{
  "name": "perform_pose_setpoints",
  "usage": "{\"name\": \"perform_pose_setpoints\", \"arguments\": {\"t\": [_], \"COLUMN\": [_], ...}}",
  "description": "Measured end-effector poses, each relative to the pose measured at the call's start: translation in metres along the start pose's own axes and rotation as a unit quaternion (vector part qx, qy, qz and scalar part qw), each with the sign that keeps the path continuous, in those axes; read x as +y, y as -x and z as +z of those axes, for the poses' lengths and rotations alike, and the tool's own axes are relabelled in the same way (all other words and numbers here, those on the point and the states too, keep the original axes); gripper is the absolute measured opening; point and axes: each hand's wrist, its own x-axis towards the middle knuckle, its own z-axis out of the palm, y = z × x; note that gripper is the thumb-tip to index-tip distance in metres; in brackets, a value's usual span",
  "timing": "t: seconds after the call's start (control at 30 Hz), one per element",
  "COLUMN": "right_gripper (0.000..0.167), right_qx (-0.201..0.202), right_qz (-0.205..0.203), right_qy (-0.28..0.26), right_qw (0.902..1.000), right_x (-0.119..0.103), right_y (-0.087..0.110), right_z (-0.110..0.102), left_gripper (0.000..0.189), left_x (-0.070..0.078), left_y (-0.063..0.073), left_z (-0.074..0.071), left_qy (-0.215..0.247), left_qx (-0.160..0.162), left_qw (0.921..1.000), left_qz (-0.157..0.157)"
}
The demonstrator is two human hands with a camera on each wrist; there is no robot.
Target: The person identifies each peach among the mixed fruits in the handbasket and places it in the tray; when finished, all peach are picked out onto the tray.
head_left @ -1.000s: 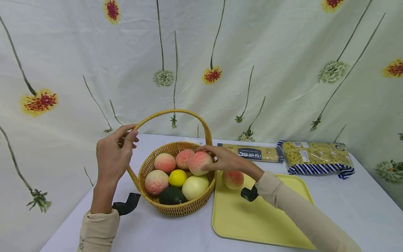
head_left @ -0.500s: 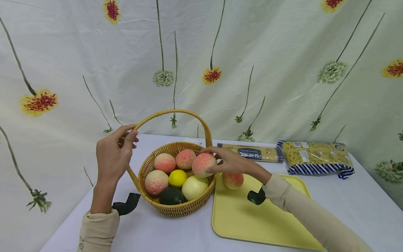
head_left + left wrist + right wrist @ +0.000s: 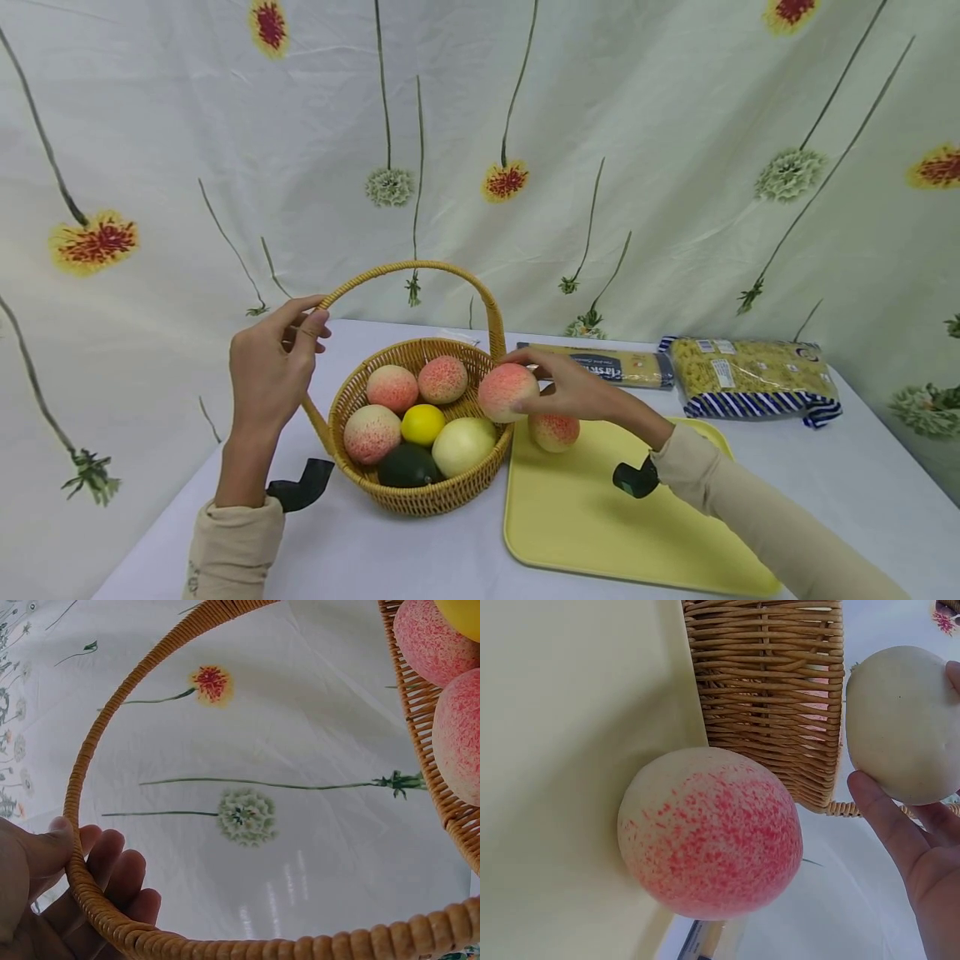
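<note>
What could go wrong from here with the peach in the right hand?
The held peach is round and pinched in the right hand's fingers near the basket's rim, so it might slip and roll.
The right hand is close to the second peach on the yellow tray and could knock it.
The left hand grips one side of the handle; a tug might tip the basket.

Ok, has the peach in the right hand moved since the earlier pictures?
Yes, rightward: in the head view, the held peach now overlaps the right rim of the basket; a second ago it appeared inside that rim.
</note>
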Motion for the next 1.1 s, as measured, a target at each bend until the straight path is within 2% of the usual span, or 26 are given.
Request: {"name": "perform_pose_setpoints", "arguments": {"t": [0.27,0.6,1.1], "right_gripper": [0.055,0.057,0.055], "right_qx": [0.009,0.027,0.024], "right_qz": [-0.004,0.009,0.029], "right_qy": [-0.019,-0.010,-0.013], "right_qw": [0.9998,0.9995,0.9992], "right_x": [0.000,0.009,0.016], "right_y": [0.011,0.032,0.054], "right_z": [-0.007,-0.016,-0.024], "left_gripper": [0.024,0.024,0.025], "left_x": [0.001,0.001,0.000], "left_y": [0.000,0.000,0.000], "left_z": [-0.002,-0.001,0.000], "left_qy": [-0.004,-0.001,0.001], "left_qx": [0.000,0.000,0.002], "left_qw": [1.0000,1.0000,1.0000], "left_qz": [-0.002,0.000,-0.004]}}
